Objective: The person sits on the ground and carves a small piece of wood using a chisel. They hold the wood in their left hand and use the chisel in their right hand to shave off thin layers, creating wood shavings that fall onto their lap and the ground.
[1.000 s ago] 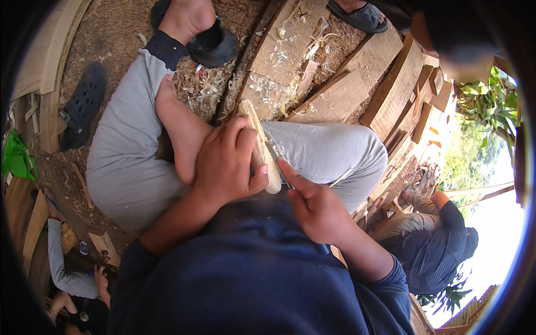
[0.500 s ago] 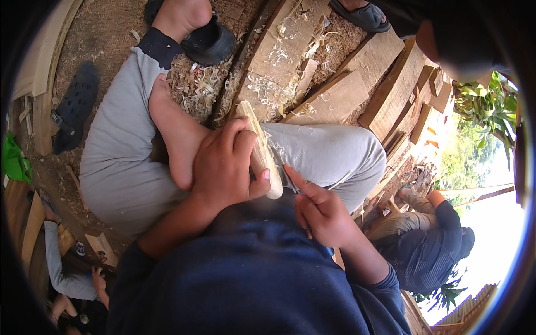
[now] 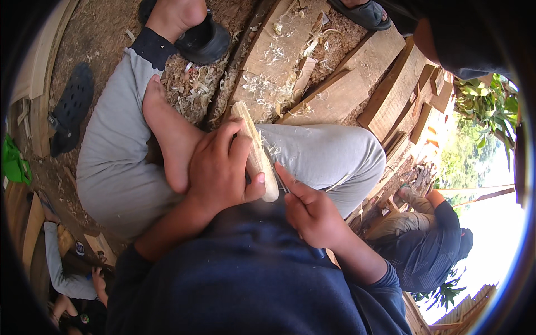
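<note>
My left hand (image 3: 220,164) is closed round a pale, roughly rounded piece of wood (image 3: 258,153) that slants over my lap, its near end close to my dark shirt. In my right hand (image 3: 314,215) is a knife (image 3: 282,177), the index finger stretched along the blade. The blade lies against or very close to the right side of the wood; exact contact is hard to see. Part of a dark handle (image 3: 317,252) shows below that hand. Thin curled shavings (image 3: 272,148) cling beside the wood, above my grey trouser leg (image 3: 329,151).
Wooden planks (image 3: 329,97) strewn with shavings lie ahead. Dark clogs (image 3: 72,109) rest on the ground at left. A green bag (image 3: 15,161) is at far left. Another person (image 3: 427,240) sits at right, others are at lower left, and someone's sandalled foot (image 3: 365,14) is at top.
My right hand and the knife have shifted slightly left, closer to the wood. My left hand and the wood have moved a little left too, still gripped.
</note>
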The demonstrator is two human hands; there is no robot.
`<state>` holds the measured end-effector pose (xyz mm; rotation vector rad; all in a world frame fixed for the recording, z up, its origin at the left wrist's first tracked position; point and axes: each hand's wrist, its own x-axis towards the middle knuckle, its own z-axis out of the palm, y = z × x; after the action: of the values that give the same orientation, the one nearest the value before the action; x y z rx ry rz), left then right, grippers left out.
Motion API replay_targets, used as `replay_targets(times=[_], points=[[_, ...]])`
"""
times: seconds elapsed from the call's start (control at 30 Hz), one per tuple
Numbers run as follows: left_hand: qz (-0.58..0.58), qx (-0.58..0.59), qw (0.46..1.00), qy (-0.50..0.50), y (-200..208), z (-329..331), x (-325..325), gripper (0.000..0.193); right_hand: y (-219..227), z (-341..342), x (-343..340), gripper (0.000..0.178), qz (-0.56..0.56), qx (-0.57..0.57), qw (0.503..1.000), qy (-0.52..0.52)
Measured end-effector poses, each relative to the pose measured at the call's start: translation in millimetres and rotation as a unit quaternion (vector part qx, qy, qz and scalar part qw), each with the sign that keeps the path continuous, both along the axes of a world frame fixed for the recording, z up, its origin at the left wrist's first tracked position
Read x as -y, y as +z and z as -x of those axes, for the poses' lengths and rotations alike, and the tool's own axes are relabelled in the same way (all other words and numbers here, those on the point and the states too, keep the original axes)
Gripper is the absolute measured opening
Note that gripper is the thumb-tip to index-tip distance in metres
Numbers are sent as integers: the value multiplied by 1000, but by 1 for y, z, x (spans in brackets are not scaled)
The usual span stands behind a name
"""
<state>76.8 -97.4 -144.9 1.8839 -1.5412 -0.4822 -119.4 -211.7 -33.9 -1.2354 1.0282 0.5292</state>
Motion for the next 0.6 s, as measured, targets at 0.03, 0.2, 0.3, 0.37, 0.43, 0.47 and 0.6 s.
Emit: replay_targets(times=[0.03,0.2,0.3,0.37,0.43,0.47,0.6], points=[[1,0,1000,-1,0,0,0,60,-3,0,-1,56,-4,6,1000,-8],[-4,9,1000,-9,-2,0,0,62,-13,-10,0,57,9,28,999,-40],[-10,6,1000,-6,1,0,-1,63,-17,-12,1,57,9,26,999,-38],[-4,9,1000,-3,-2,0,-2,64,-20,-16,4,56,9,27,999,-40],[-4,4,1000,-4,0,0,-1,64,-17,-17,4,56,-12,22,999,-46],[-4,3,1000,-3,1,-1,0,64,-11,-14,6,56,-32,17,998,-51],[-13,0,1000,-9,1,1,-1,63,-1,-9,11,56,-43,5,999,-31]])
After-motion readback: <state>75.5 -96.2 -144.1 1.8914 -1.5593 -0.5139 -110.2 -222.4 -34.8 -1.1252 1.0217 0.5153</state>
